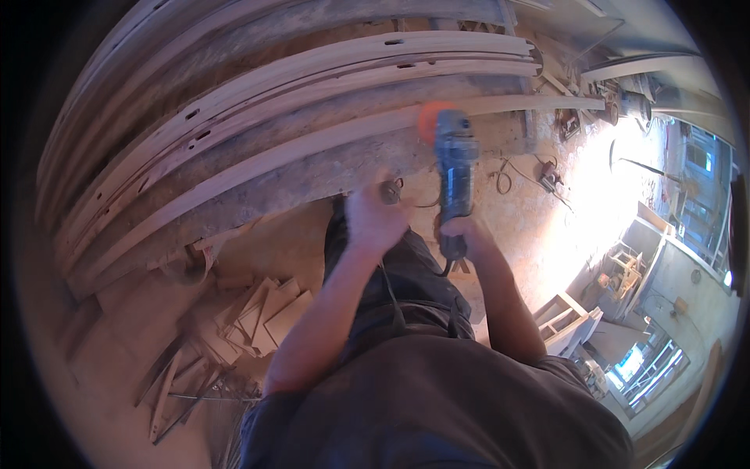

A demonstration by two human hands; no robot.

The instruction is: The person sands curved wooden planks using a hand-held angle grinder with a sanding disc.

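Right hand [462,234] is gripping the angle grinder [455,168] by its tail, left hand [375,217] closing fingers around the side handle; its long axis is pointing away, orange disc touching the curved plank [312,144].

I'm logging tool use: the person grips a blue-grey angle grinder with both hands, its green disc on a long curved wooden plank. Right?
Not quite: the head view shows the blue-grey angle grinder with an orange disc, not green. Left hand and right hand hold it against the long curved wooden plank.
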